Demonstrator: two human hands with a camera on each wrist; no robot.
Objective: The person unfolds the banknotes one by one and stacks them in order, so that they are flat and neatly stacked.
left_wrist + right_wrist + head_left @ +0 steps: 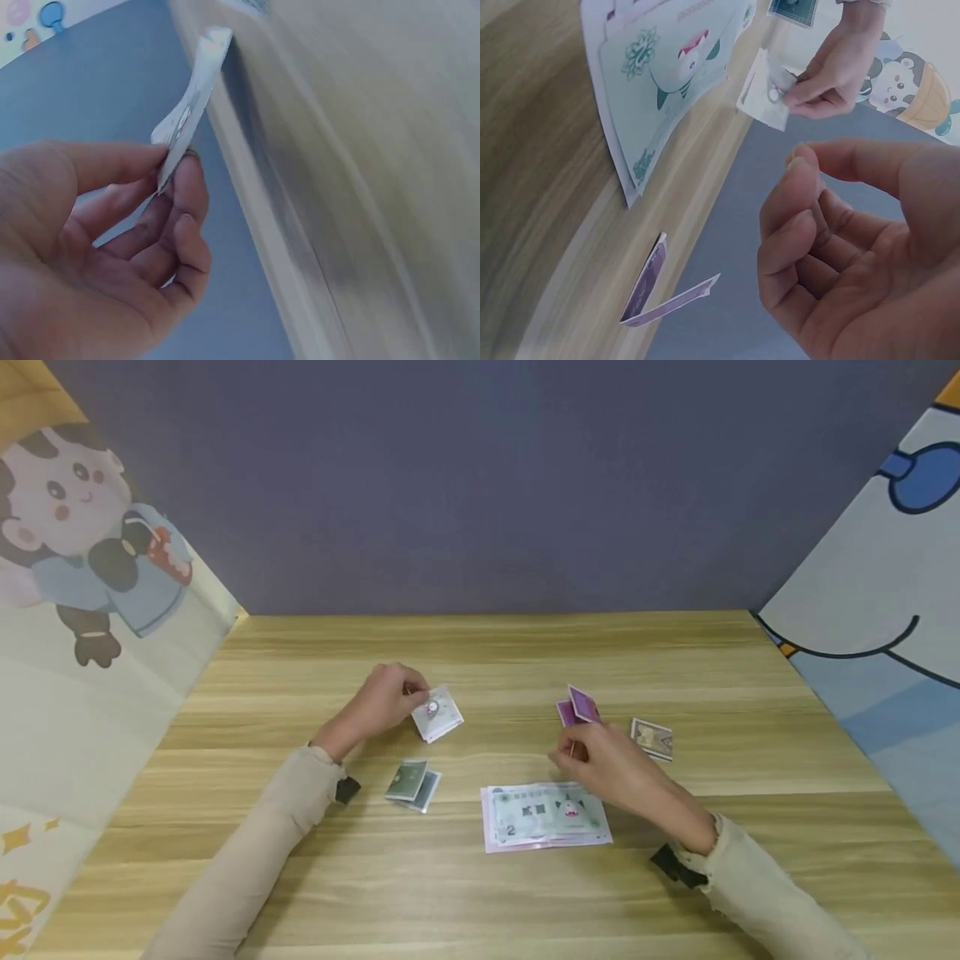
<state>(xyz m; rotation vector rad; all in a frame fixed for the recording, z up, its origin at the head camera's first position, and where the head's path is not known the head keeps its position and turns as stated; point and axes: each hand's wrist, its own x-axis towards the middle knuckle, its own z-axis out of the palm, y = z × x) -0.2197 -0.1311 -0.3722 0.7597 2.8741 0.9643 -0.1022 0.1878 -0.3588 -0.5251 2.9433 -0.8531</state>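
Note:
My left hand (384, 697) pinches a folded whitish play banknote (437, 714) between thumb and fingers above the table's left half. In the left wrist view this note (196, 94) is seen nearly edge-on. My right hand (611, 764) has its fingers loosely curled, thumb and index tips close together with nothing between them. Just beyond it a folded purple note (583, 703) stands half-sprung on the table; the right wrist view shows its V shape (660, 296) apart from the fingers. Nearest below the right hand lies a stack of flat play banknotes (543, 817), a pale green one on top.
A folded dark green note (408, 783) lies half-open in front of the left hand. To the right of the right hand is a folded brown note (654, 739). The wooden table (360, 893) meets a grey-blue panel (495, 485) at the back, with cartoon-printed walls either side.

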